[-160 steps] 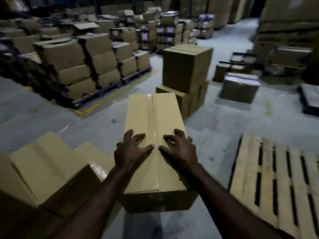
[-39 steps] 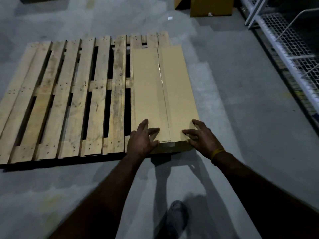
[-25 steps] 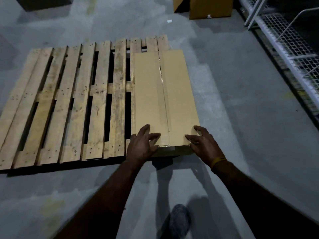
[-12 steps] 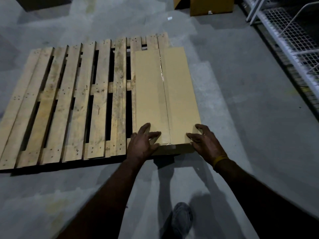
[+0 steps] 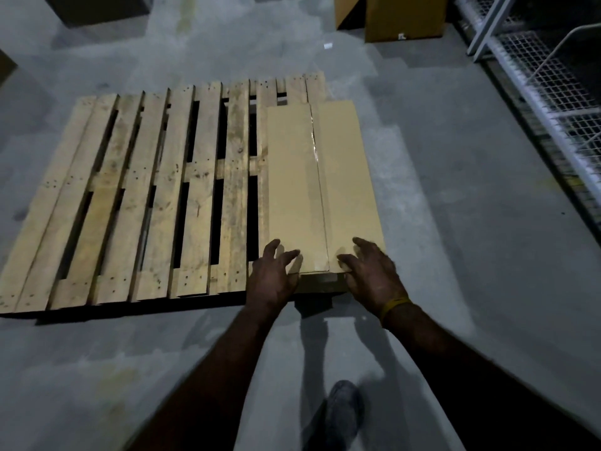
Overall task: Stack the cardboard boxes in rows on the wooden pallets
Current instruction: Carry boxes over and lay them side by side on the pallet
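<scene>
A long taped cardboard box point(image 5: 320, 187) lies flat along the right edge of a wooden pallet point(image 5: 136, 196) on the concrete floor. My left hand point(image 5: 273, 278) rests at the box's near left corner, fingers spread and reaching onto its top. My right hand point(image 5: 374, 275), with a yellow band at the wrist, is at the near right corner, fingers spread over the top edge. Neither hand curls round the box. The box's far end stops short of the pallet's far edge.
More cardboard boxes point(image 5: 403, 17) stand at the top of the view. A wire-mesh metal rack point(image 5: 549, 92) runs along the right side. A dark box point(image 5: 97, 8) sits at the top left. My shoe point(image 5: 343, 411) is on the floor below the hands.
The box was carried from the stacks and set on the pallet's right edge. Over the last second my hands have shifted inward along the box's near end; the box has barely moved.
</scene>
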